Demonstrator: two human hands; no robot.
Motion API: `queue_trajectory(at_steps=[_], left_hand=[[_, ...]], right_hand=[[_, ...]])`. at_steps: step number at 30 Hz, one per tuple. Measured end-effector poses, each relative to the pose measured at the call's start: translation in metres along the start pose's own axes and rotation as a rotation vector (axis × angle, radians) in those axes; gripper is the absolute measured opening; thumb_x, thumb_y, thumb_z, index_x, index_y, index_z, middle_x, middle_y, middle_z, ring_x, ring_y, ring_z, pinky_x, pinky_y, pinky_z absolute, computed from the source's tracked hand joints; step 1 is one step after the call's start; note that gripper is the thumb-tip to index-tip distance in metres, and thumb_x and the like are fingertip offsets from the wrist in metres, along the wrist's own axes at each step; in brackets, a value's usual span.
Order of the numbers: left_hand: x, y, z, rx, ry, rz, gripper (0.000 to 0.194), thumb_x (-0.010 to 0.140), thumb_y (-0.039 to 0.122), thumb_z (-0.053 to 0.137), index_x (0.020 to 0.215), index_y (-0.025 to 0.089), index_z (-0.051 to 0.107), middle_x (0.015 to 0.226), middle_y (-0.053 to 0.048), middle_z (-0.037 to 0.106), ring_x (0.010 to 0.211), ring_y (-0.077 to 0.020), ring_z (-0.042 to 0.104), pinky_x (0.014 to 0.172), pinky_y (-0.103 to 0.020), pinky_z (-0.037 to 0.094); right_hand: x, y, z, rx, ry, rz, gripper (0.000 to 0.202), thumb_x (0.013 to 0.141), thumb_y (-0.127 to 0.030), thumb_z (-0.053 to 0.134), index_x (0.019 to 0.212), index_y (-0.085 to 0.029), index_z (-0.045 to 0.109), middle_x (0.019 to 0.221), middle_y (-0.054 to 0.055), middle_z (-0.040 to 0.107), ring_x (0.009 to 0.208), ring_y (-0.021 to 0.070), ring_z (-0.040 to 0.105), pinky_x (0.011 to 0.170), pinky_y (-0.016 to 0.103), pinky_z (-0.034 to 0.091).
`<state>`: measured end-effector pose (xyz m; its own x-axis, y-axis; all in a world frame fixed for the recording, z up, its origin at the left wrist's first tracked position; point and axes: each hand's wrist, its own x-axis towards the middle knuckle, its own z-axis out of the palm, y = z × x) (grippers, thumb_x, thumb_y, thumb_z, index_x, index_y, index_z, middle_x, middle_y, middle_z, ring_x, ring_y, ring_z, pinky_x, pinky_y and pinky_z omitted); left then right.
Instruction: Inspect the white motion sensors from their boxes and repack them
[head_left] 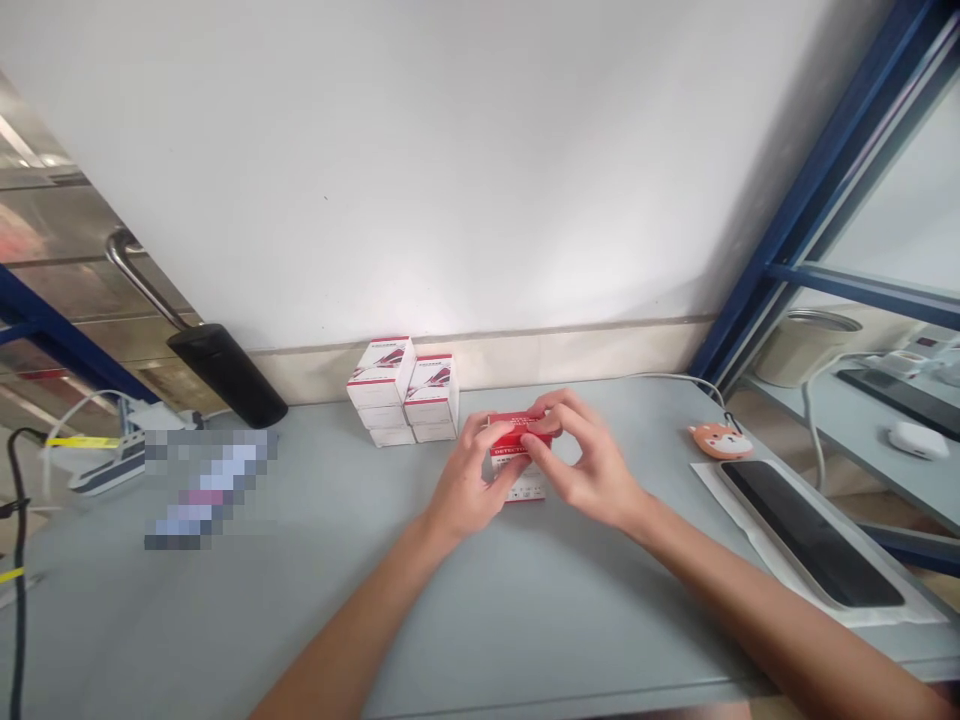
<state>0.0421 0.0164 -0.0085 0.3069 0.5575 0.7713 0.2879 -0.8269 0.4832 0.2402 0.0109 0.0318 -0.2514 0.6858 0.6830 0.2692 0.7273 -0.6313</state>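
Note:
Between both hands stands a small red and white cardboard box, its red top facing up and printed with white letters. My left hand grips its left side, thumb low on the front and fingers at the top. My right hand pinches the right part of the red top with thumb and fingers. The fingers hide parts of the top and sides. Left of the hands, against the wall, several white boxes with red edges are stacked in two columns.
At the left lie a blurred-out rectangular item, a black cylinder and a power strip with cables. To the right are an orange animal-face case and a black-topped slab on white paper. Blue metal frames flank the grey table.

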Motion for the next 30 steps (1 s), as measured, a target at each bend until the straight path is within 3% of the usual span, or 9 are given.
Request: queue_trajectory(at_steps=[6,10,17,19,21,23,25,27,30], left_hand=[[0.0,0.0,0.0,-0.05,0.009,-0.023,0.053,0.1,0.013,0.066,0.146,0.033,0.047,0.134,-0.008,0.064,0.127,-0.0222,0.06,0.106,-0.044,0.054],[0.0,0.001,-0.001,-0.032,0.012,-0.033,0.051,0.101,0.015,0.065,0.145,0.033,0.048,0.132,-0.008,0.065,0.124,-0.0221,0.062,0.104,-0.043,0.055],[-0.005,-0.006,0.001,-0.029,0.03,-0.055,0.032,0.103,0.023,0.064,0.132,0.031,0.056,0.128,-0.01,0.064,0.12,-0.0239,0.066,0.096,-0.042,0.058],[-0.004,-0.009,0.001,-0.058,0.098,-0.098,0.024,0.103,0.027,0.065,0.126,0.029,0.059,0.126,-0.01,0.065,0.117,-0.0237,0.068,0.094,-0.042,0.059],[-0.001,-0.01,0.001,-0.094,0.24,-0.201,0.018,0.103,0.034,0.064,0.119,0.026,0.059,0.122,-0.01,0.068,0.111,-0.0229,0.071,0.09,-0.039,0.061],[0.003,-0.008,-0.001,-0.11,0.403,-0.297,0.019,0.105,0.04,0.061,0.116,0.025,0.057,0.117,-0.01,0.07,0.102,-0.0206,0.072,0.084,-0.035,0.061],[0.006,-0.004,-0.005,-0.086,0.51,-0.334,0.02,0.106,0.042,0.058,0.116,0.025,0.056,0.114,-0.009,0.071,0.099,-0.0194,0.072,0.082,-0.032,0.06],[0.01,0.0,-0.011,-0.013,0.546,-0.321,0.022,0.106,0.041,0.058,0.12,0.025,0.056,0.118,-0.01,0.07,0.104,-0.0203,0.071,0.086,-0.033,0.059],[0.015,0.001,-0.026,0.216,0.588,-0.195,0.023,0.104,0.038,0.059,0.123,0.024,0.058,0.126,-0.012,0.066,0.123,-0.0253,0.064,0.106,-0.043,0.052]], right_hand=[[-0.002,0.0,0.006,-0.069,0.041,0.027,0.012,0.1,-0.028,0.065,0.09,-0.026,0.06,0.101,0.004,0.063,0.083,0.0183,0.06,0.071,0.034,0.05],[-0.004,0.0,0.009,-0.034,0.041,0.014,0.014,0.102,-0.026,0.063,0.088,-0.025,0.059,0.105,0.005,0.06,0.085,0.0184,0.059,0.079,0.037,0.053],[0.0,0.014,-0.008,0.081,-0.156,-0.058,0.013,0.104,-0.033,0.062,0.094,-0.024,0.062,0.117,0.009,0.057,0.104,0.0237,0.064,0.095,0.045,0.057],[-0.001,0.02,-0.008,0.071,-0.183,-0.023,0.012,0.101,-0.037,0.067,0.108,-0.027,0.066,0.13,0.012,0.054,0.12,0.0284,0.061,0.104,0.05,0.055],[-0.006,0.026,-0.001,0.08,-0.21,0.069,0.046,0.096,-0.039,0.075,0.138,-0.032,0.059,0.147,0.014,0.047,0.13,0.031,0.058,0.109,0.052,0.054],[-0.011,0.031,0.01,0.17,-0.284,0.185,0.08,0.093,-0.04,0.078,0.16,-0.036,0.035,0.154,0.015,0.045,0.128,0.0296,0.061,0.106,0.051,0.058],[-0.016,0.035,0.02,0.287,-0.354,0.264,0.086,0.093,-0.042,0.078,0.163,-0.035,0.028,0.151,0.013,0.054,0.121,0.0271,0.067,0.101,0.048,0.061],[-0.018,0.035,0.026,0.32,-0.35,0.274,0.079,0.091,-0.044,0.081,0.157,-0.032,0.039,0.144,0.01,0.063,0.121,0.0272,0.068,0.103,0.047,0.06],[-0.017,0.029,0.026,0.191,-0.149,0.2,0.071,0.087,-0.045,0.085,0.148,-0.03,0.051,0.14,0.01,0.067,0.124,0.0293,0.066,0.105,0.047,0.057]])
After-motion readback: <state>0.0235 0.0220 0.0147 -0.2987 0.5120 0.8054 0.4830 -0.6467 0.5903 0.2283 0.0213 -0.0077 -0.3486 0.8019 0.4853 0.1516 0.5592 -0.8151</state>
